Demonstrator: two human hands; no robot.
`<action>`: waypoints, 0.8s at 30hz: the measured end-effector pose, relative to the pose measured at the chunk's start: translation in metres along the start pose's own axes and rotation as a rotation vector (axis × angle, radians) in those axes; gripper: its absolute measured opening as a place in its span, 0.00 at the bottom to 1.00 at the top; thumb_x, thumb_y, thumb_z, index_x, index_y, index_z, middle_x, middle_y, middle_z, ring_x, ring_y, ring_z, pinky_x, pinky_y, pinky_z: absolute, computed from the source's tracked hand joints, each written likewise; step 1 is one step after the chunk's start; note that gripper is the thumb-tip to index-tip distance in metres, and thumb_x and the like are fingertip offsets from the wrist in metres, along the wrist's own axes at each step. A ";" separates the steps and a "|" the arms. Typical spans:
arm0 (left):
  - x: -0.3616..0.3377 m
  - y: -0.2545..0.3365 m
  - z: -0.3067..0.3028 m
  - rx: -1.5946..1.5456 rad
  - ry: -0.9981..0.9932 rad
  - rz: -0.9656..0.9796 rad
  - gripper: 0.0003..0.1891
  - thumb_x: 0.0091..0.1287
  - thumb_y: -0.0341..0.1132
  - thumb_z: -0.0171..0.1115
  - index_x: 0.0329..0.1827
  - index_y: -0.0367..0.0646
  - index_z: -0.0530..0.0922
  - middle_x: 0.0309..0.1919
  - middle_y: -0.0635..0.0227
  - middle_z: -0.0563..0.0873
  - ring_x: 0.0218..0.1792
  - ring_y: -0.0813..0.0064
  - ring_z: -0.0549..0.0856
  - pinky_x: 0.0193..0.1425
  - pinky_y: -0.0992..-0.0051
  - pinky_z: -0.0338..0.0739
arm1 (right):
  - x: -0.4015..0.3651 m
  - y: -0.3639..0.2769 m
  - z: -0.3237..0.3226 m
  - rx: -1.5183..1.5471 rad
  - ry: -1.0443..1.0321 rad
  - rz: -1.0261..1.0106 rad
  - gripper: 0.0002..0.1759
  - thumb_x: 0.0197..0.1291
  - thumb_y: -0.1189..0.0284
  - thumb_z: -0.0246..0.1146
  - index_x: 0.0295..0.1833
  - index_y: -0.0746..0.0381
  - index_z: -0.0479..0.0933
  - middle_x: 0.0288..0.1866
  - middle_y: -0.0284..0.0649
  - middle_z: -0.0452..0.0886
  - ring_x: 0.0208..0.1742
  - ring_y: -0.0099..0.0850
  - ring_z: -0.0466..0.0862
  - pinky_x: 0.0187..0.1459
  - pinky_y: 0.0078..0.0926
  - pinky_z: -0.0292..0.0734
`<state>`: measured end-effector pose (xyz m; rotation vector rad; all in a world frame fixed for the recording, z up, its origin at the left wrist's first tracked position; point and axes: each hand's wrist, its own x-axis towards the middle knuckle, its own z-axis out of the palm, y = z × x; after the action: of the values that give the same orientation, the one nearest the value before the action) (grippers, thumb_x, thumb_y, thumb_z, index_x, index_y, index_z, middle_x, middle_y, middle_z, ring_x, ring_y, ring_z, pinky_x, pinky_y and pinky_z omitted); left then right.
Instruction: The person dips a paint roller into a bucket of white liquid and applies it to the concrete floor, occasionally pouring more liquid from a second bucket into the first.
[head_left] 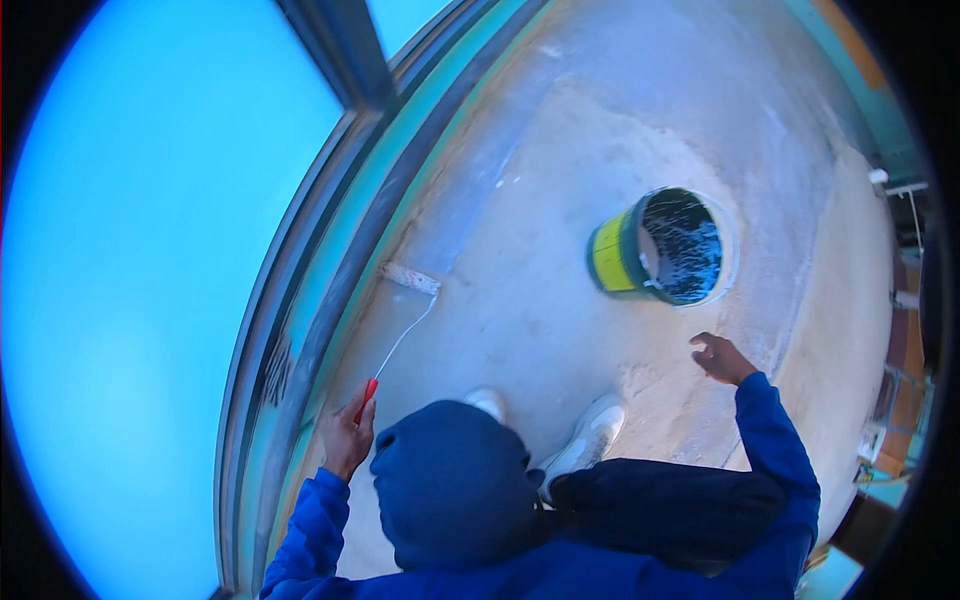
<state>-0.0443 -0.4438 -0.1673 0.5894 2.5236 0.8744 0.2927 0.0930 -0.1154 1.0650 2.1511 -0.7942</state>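
Note:
My left hand (348,432) is wrapped round the red handle of a paint roller (411,279). The roller's pale, paint-marked sleeve lies against the floor strip beside the window frame, joined to the handle by a thin bent wire. On the other side, my right hand (722,358) hangs over the floor with loosely bent fingers, thumb apart, and nothing visible in it. Just beyond that hand stands a dark bucket (615,252) with a yellow label. Its inside wall is streaked with white, and pale material shows inside.
A large window with a dark frame (375,110) runs along the left. The pale floor (520,340) has darker, damp-looking patches. My white shoes (590,435) are planted near the bucket. Brown boxes or boards (905,345) line the far right edge.

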 end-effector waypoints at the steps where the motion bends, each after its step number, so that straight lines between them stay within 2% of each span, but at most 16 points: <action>1: 0.017 0.003 0.007 0.070 -0.016 0.039 0.18 0.69 0.42 0.58 0.60 0.55 0.79 0.27 0.47 0.84 0.30 0.49 0.85 0.35 0.58 0.78 | -0.001 0.006 -0.002 0.008 0.006 0.032 0.21 0.61 0.64 0.60 0.58 0.61 0.75 0.35 0.51 0.83 0.38 0.42 0.84 0.44 0.38 0.78; 4: 0.082 0.053 0.017 0.213 -0.040 0.109 0.17 0.69 0.44 0.57 0.60 0.57 0.79 0.28 0.47 0.84 0.31 0.46 0.84 0.35 0.53 0.77 | -0.002 -0.001 -0.005 0.010 -0.009 0.087 0.22 0.61 0.62 0.60 0.59 0.60 0.75 0.42 0.53 0.83 0.45 0.45 0.83 0.48 0.39 0.77; 7: 0.162 0.087 0.051 0.179 0.006 0.247 0.17 0.70 0.46 0.54 0.60 0.59 0.79 0.28 0.47 0.84 0.32 0.44 0.84 0.36 0.49 0.77 | 0.000 0.001 -0.006 -0.001 0.003 0.093 0.22 0.61 0.62 0.60 0.59 0.59 0.75 0.43 0.52 0.83 0.45 0.46 0.83 0.48 0.39 0.77; 9: 0.207 0.133 0.067 0.164 0.031 0.244 0.17 0.70 0.46 0.53 0.59 0.57 0.79 0.31 0.46 0.84 0.35 0.44 0.84 0.39 0.49 0.77 | -0.001 0.001 -0.005 0.003 0.027 0.076 0.22 0.61 0.62 0.61 0.59 0.59 0.75 0.42 0.52 0.83 0.45 0.46 0.83 0.48 0.40 0.77; 13: 0.322 0.204 0.115 0.034 0.126 0.470 0.17 0.69 0.46 0.53 0.56 0.52 0.80 0.40 0.47 0.84 0.42 0.45 0.83 0.45 0.51 0.77 | -0.004 0.016 0.003 0.041 0.035 0.065 0.22 0.61 0.62 0.61 0.59 0.59 0.75 0.39 0.51 0.83 0.43 0.46 0.84 0.47 0.41 0.78; 19: 0.467 0.316 0.173 0.162 0.112 0.433 0.16 0.68 0.45 0.53 0.46 0.46 0.83 0.42 0.49 0.85 0.44 0.46 0.83 0.49 0.49 0.76 | -0.018 0.045 0.021 0.069 0.038 0.126 0.22 0.61 0.62 0.61 0.59 0.59 0.74 0.36 0.51 0.83 0.41 0.48 0.84 0.45 0.41 0.78; 22: 0.516 0.336 0.203 0.193 0.096 0.378 0.15 0.67 0.46 0.54 0.48 0.53 0.84 0.43 0.48 0.85 0.45 0.45 0.83 0.50 0.50 0.76 | -0.026 0.046 0.022 0.121 0.013 0.173 0.22 0.61 0.63 0.61 0.58 0.59 0.74 0.36 0.51 0.84 0.41 0.48 0.84 0.45 0.41 0.78; 24: 0.520 0.331 0.214 0.165 0.102 0.395 0.15 0.67 0.46 0.55 0.48 0.52 0.84 0.42 0.48 0.85 0.45 0.45 0.83 0.50 0.51 0.76 | -0.028 0.048 0.030 0.133 0.003 0.182 0.21 0.61 0.63 0.62 0.58 0.59 0.74 0.35 0.51 0.83 0.39 0.47 0.84 0.44 0.42 0.78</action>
<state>-0.2852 0.1599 -0.2275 1.1527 2.6331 0.8463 0.3546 0.0816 -0.1258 1.3094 1.9919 -0.8592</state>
